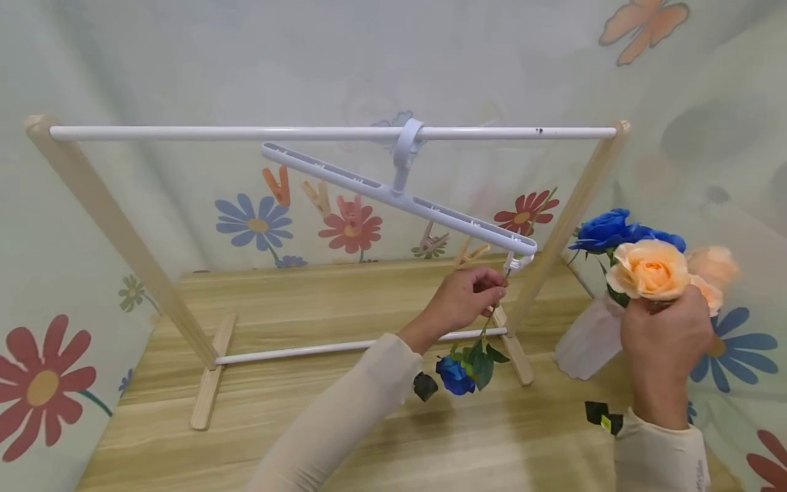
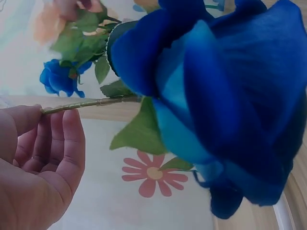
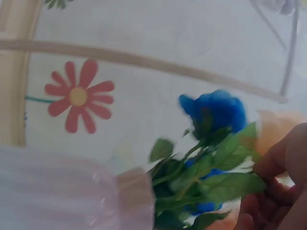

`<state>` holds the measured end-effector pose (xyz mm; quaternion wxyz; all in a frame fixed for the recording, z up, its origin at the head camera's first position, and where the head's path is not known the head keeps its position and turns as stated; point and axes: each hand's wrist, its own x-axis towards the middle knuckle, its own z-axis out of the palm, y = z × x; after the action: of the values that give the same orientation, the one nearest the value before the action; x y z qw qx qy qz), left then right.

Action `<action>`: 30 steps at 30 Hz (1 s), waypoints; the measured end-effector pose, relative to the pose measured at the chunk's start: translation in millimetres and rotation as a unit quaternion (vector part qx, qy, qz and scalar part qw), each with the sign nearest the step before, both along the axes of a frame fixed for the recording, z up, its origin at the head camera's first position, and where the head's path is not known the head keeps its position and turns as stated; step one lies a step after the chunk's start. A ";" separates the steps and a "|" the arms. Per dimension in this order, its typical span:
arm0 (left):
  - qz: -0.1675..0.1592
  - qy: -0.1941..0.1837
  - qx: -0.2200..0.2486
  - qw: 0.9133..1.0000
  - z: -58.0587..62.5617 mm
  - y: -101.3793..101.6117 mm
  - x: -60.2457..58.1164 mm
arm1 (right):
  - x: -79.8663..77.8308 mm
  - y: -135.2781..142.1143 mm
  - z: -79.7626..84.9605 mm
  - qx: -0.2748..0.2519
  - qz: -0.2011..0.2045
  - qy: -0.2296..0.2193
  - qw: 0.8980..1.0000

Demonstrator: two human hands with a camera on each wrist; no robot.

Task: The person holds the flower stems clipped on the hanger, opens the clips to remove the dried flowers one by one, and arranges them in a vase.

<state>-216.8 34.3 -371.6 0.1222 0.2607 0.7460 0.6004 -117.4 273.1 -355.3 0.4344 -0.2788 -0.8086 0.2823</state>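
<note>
My left hand (image 1: 464, 297) pinches the stem (image 2: 91, 103) of a blue rose (image 1: 455, 376) between thumb and fingers. The rose hangs head down, its stem reaching up to a white clip (image 1: 519, 262) at the right end of a pale blue clip hanger (image 1: 344, 179). Whether the clip grips the stem cannot be made out. On the right, my right hand (image 1: 667, 342) holds a peach rose (image 1: 652, 270) just under its bloom, with fingers curled. That rose stands among other blue roses (image 1: 602, 230) and peach ones in a whitish vase (image 1: 587, 342).
The hanger hooks over the white top rod (image 1: 246, 133) of a wooden rack (image 1: 135, 239). Several more clips, among them an orange one (image 1: 278, 186), dangle from it. The rack stands on a wood-grain table (image 1: 295, 410), before a flower-printed backdrop (image 1: 246, 61).
</note>
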 end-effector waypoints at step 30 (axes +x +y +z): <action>0.035 -0.015 0.022 0.999 4.4 11.0 4.3 | -46.5 -112.4 24.3 -0.017 0.223 0.022 0.974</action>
<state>-212.5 45.3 -367.2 0.1066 0.2280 0.7391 0.6248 -163.9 160.7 -331.0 0.3737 -0.0927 -0.8357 0.3917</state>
